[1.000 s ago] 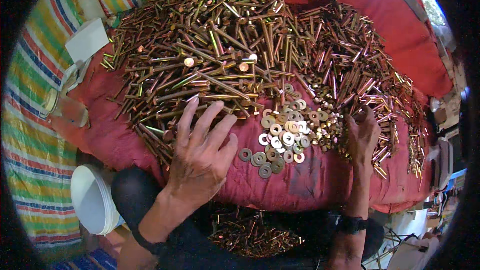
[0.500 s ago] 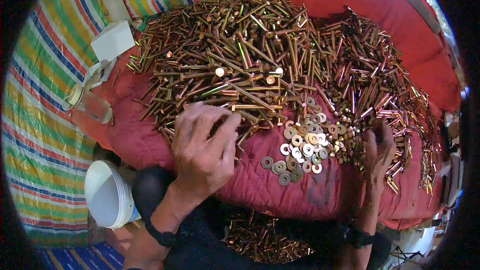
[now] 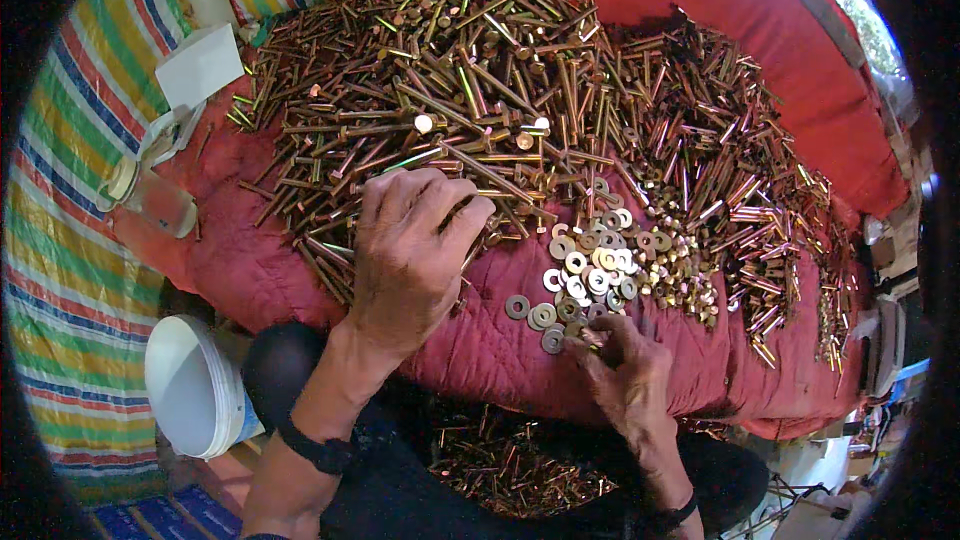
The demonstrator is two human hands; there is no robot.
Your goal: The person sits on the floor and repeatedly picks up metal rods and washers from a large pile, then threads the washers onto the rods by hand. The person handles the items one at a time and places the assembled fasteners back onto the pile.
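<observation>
A large heap of long, brass-coloured hex bolts [image 3: 480,90] covers a red padded cloth [image 3: 500,370]. My left hand [image 3: 415,250] is over the heap's near edge, its fingers curled down and the tips hidden. A bolt end shows just beneath it, but whether the hand grips that bolt cannot be seen. Flat washers [image 3: 598,280] lie loose in a small pile, with small nuts [image 3: 680,260] to their right. My right hand [image 3: 630,370] is at the near edge of the washers, thumb and fingers drawn together around something small and brass-coloured, too small to name.
A white bucket [image 3: 185,390] stands at the left. Beyond it are a clear jar [image 3: 160,202] lying on its side and a white box [image 3: 200,65]. Striped sheeting [image 3: 80,270] rises along the left. More bolts [image 3: 520,470] lie below the cloth, between my legs.
My right hand has come left and nearer, from the nuts to the washers' near edge. My left hand stays over the bolts, with its fingers curled lower. The whole view has shifted slightly.
</observation>
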